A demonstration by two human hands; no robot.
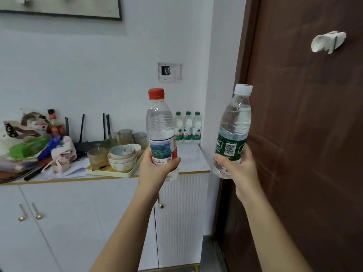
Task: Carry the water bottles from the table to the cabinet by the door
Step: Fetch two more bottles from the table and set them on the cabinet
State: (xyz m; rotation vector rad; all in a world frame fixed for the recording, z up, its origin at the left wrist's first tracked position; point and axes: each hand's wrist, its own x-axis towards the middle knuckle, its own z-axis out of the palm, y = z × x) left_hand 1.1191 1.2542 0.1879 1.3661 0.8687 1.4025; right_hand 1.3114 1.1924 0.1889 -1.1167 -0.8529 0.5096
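Head cam: left hand [157, 169] wrapped round the red-capped bottle [160, 132], right hand [238, 165] gripping the green-label bottle [233, 132], both held up near the white cabinet [117, 213]. Three green-capped bottles [188, 127] stand at its far right corner, beside the brown door [306, 134].

The left hand [157, 169] covers the base of the red-capped bottle [160, 126], and its fingers [172, 160] mask the lower label. The right hand [239, 165] hides part of the white-capped bottle [233, 122]'s green label, whose print is cut to a few letters. Three green-capped bottles [188, 127] at the back of the counter [193, 158] are partly screened by the red-capped bottle; their labels are too small to read. At nine o'clock, the pile of bags [23, 142] runs off the edge. The framed picture [59, 6] at eleven o'clock is cropped.
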